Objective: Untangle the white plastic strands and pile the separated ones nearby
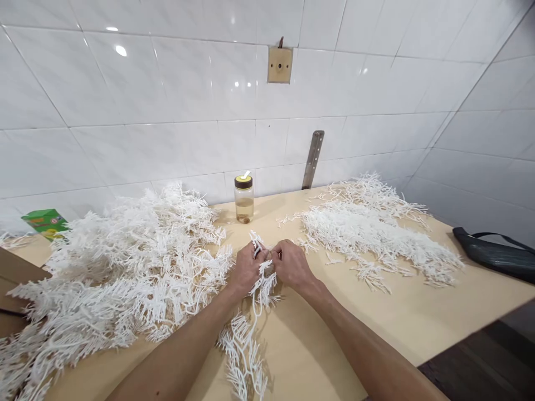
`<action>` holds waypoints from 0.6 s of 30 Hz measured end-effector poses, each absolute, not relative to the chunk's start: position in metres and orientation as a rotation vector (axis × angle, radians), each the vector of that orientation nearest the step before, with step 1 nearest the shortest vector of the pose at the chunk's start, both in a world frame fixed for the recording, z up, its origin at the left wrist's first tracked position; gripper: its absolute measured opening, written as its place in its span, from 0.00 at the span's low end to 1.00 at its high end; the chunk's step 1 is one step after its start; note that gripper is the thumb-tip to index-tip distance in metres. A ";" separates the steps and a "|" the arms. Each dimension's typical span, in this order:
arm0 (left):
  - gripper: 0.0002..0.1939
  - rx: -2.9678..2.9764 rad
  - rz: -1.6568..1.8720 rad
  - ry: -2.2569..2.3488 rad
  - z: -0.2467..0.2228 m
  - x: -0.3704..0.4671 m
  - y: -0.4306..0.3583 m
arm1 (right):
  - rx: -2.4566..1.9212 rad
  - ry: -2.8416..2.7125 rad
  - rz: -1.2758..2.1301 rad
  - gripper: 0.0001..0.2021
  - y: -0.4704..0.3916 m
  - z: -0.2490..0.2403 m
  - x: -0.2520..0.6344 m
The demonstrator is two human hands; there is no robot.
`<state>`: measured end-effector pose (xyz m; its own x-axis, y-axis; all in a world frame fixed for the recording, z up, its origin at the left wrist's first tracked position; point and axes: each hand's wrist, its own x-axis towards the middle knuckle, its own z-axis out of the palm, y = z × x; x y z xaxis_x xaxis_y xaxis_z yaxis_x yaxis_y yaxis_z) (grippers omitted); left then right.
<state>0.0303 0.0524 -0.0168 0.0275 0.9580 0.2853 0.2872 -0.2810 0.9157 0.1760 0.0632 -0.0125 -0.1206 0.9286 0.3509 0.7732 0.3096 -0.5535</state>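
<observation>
Over the middle of the table, my left hand (246, 269) is closed on a white branching plastic strand (266, 283). Its twiggy end pokes up above the fingers, and a long piece hangs down toward the table's front. Close beside it, my right hand (291, 264) pinches at the same strand, with fingertips nearly touching those of the left. What exactly lies between the right fingertips is too small to make out. A big tangled heap of white branching strands (137, 267) spreads to the left. To the right lies a flatter pile of loose white sprigs (376, 228).
Behind my hands stands a jar (244, 200) of yellowish liquid with a dark lid. A metal ruler (313, 159) leans on the tiled wall. A green box (45, 223) and brown cardboard (19, 284) are at left, a black bag (493, 253) at the right edge.
</observation>
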 end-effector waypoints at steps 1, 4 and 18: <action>0.12 1.638 1.286 1.290 -0.018 0.029 0.055 | -1.488 -1.951 0.256 0.08 0.062 -0.013 0.175; 0.09 1.560 1.269 1.349 -0.021 0.026 0.061 | -1.406 -1.998 0.264 0.07 0.060 -0.013 0.172; 0.18 1.199 1.250 1.093 -0.013 0.030 0.057 | -1.794 -1.448 0.160 0.08 0.103 -0.017 0.250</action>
<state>0.0304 0.0572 -0.0130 0.0406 0.9980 0.0480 -0.0861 -0.0443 0.9953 0.2499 0.1029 -0.0167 0.3348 0.8653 0.3730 0.7633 -0.0169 -0.6459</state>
